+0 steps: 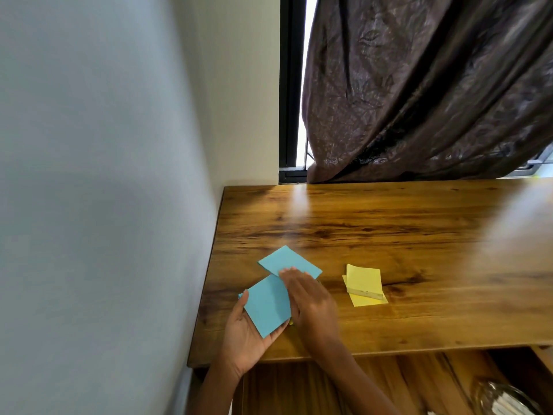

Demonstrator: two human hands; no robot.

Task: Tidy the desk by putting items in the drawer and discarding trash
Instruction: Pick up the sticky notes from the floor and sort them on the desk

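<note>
Grey wall (89,175) along the left, meeting a wooden desk (389,235) at its left edge. Near the desk's front-left corner, left hand (244,333) palm up, fingers and thumb curled round the edges of a blue note (266,305) — held just above the desk. Just right, right hand (308,298) palm down, fingers straight and together, fingertips pressing a second blue note (288,262) flat on the desk. Further right, apart from the hands, a yellow pad (364,283) lying on the desk, loose sheets askew. Below the desk's front edge, an open drawer (389,384) — something shiny at its right, too blurred to tell. Behind, dark curtain (419,85) over a window (291,85).
</note>
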